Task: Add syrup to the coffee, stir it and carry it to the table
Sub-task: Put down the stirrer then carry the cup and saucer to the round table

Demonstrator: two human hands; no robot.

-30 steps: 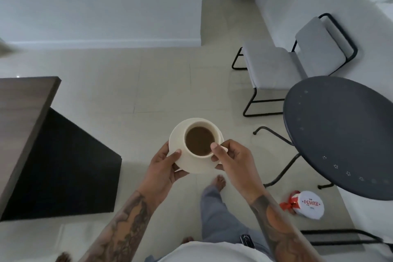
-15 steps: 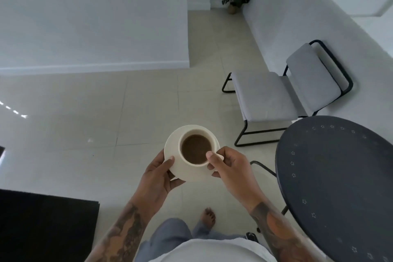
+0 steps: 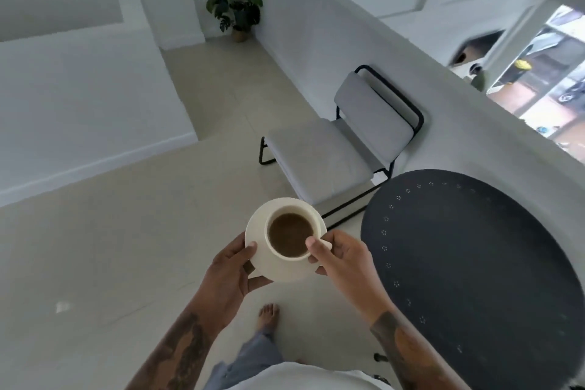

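A cream cup (image 3: 290, 233) full of brown coffee stands on a cream saucer (image 3: 254, 233), held in the air above the floor. My left hand (image 3: 232, 275) grips the saucer's left rim from beneath, thumb on top. My right hand (image 3: 343, 258) pinches the cup's handle and supports the saucer's right side. The round dark table (image 3: 474, 263) is just to the right of the cup, its top bare with a ring of small white dots.
A grey cushioned chair (image 3: 345, 142) with a black frame stands beyond the table against the white wall. A potted plant (image 3: 237, 9) sits in the far corner. A low white wall (image 3: 82, 98) runs on the left. My bare foot (image 3: 269, 315) is on the tiled floor.
I have walked forward and turned right with the cup and saucer. The table now lies close on the right, and the wooden counter has gone out of view.
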